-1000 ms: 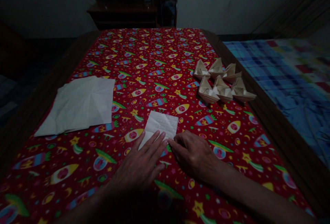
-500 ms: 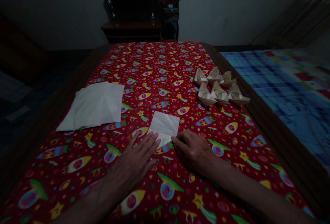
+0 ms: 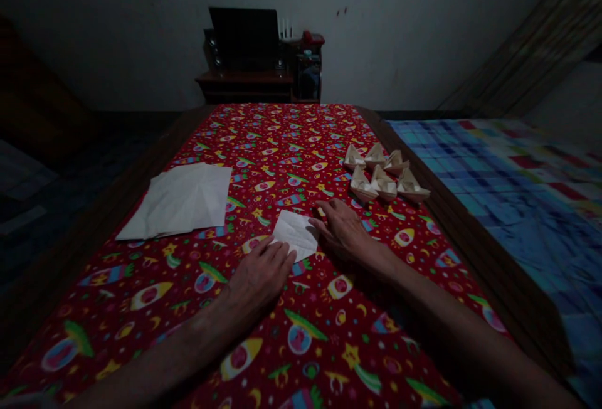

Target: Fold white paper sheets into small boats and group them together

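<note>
A small folded sheet of white paper (image 3: 297,234) lies on the red patterned tablecloth (image 3: 301,308) in front of me. My left hand (image 3: 267,266) grips its lower left edge with bent fingers held close together, the thumb out of sight. At the paper's right corner is my right hand (image 3: 342,226), palm side down. Its thumb and forefinger are apart, with a gap of cloth showing between them, and the thumb tip meets the paper's edge. In the dim light the folds are hard to make out.
To the left lies a fanned stack of white paper sheets (image 3: 181,201). Several folded paper boats (image 3: 384,184) stand in two rows near the table's right edge. A dark monitor (image 3: 244,39) and a red object (image 3: 312,37) are against the far wall. Checked cloth (image 3: 470,196) spreads at right.
My view has tilted up. The left fingers have gone from lying flat to bent at the paper's edge. My right hand has moved up along the paper's right side, its thumb and forefinger parting.
</note>
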Demonstrator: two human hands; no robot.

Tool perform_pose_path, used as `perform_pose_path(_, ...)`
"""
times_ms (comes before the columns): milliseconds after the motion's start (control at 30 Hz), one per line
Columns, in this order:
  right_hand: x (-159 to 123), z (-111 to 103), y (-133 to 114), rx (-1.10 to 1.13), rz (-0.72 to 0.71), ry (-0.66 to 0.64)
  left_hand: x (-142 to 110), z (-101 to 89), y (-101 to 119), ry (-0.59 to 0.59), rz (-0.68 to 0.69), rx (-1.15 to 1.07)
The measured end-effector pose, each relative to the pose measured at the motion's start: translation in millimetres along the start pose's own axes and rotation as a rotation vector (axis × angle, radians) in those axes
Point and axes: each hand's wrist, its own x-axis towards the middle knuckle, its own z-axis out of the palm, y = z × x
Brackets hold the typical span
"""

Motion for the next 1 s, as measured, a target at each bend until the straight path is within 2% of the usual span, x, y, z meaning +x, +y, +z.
perform_pose_path(200, 0, 1, -2, 0.187, -0.024, -0.123, -7, 4.4, -19, 0.1, 0.065, -0.043)
perform_pose_path(400, -24, -3, -6, 0.369, 0.132, -0.221, -4, 11.5, -52, 0.155, 0.047, -0.06)
perform_pose_path(467, -37, -4, -11, 0.384, 0.111, -0.198, -1, 17.8, -62, 0.164, 0.03, -0.076)
perform_pose_path(600, -54, -6, -26, 0.189, -0.029, 0.061, 4, 32.7, -75, 0.209, -0.021, -0.142)
perform_pose_path(667, -54, -8, -34, 0.048, -0.162, 0.132, 4, 37.0, -78, 0.227, -0.045, -0.185)
perform_pose_path(733, -49, -10, -40, -0.043, -0.339, 0.106, 4, 37.4, -76, 0.208, -0.058, -0.219)
perform_pose_path(800, -43, -8, -44, -0.057, -0.468, 0.007, 2, 35.1, -72, 0.169, -0.074, -0.237)
perform_pose_path(900, -39, -1, -42, -0.01, -0.493, -0.126, -4, 30.3, -60, 0.141, -0.115, -0.262)
perform_pose_path(1000, -41, 8, -38, 0.0, -0.487, -0.135, -10, 27.1, -46, 0.137, -0.134, -0.313)
